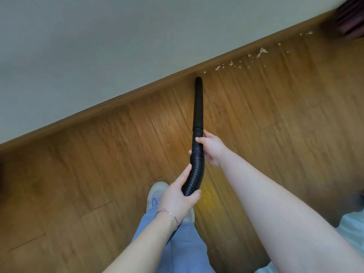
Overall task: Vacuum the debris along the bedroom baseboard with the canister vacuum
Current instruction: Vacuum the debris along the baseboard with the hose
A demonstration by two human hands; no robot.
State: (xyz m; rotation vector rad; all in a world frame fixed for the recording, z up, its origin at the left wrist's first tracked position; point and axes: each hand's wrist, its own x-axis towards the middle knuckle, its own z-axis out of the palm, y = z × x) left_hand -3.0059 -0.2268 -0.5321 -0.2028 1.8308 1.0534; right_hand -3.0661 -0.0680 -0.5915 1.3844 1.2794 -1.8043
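Note:
A black vacuum nozzle (198,103) points at the brown baseboard (137,91), its tip on the wood floor just below it. Behind the nozzle runs the ribbed black hose (195,172). My right hand (211,148) grips the smooth cuff where nozzle and hose join. My left hand (177,196) holds the ribbed hose lower down. Pale debris (261,52) lies scattered along the baseboard to the right of the nozzle tip, a few crumbs close to it. The canister is out of view.
The wall (118,36) fills the upper left. A dark blurred object (348,18) sits at the top right corner by the baseboard. My shoe (156,192) and jeans are below the hose. Pale fabric (352,229) shows at the right edge.

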